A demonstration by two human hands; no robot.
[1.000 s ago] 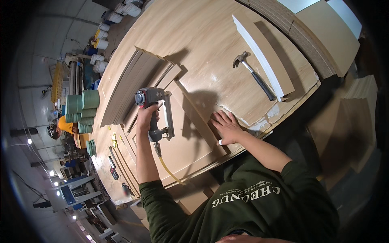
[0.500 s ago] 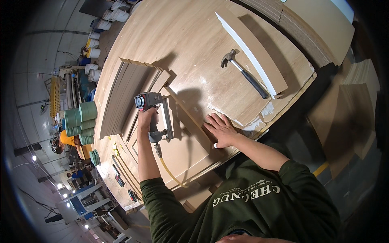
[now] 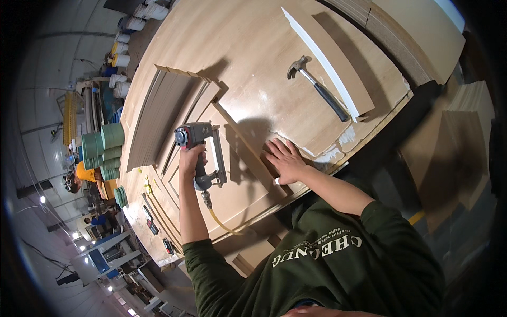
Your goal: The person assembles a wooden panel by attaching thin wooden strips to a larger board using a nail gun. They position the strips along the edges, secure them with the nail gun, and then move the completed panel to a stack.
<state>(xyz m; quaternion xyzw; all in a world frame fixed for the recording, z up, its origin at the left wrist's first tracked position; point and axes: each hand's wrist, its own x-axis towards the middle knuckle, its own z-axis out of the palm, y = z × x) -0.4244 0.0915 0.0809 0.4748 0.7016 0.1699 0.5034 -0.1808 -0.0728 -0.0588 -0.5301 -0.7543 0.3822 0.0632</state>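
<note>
My left hand (image 3: 190, 160) is wrapped around the grip of a dark grey pneumatic nail gun (image 3: 199, 132). A yellow air hose (image 3: 219, 224) runs from its base toward the table's near edge. Below the gun lies a flat tan board frame (image 3: 243, 198) with a raised strip (image 3: 238, 138) along its right side. My right hand (image 3: 287, 162) rests palm down, fingers spread, at the near end of that strip, with something white around the thumb. Whether the gun's nose touches the board cannot be made out.
A claw hammer (image 3: 328, 101) and a long white-edged board (image 3: 338, 68) lie on the wooden table (image 3: 248, 58) to the right. Stacked strips (image 3: 158, 113) stand left of the frame. Green rolls (image 3: 112, 138) sit at the left edge. A person in orange (image 3: 87, 173) is beyond.
The view has shifted a little. My left hand still holds the nail gun over the frame, and my right hand stays spread by the strip; neither has clearly moved relative to the board.
</note>
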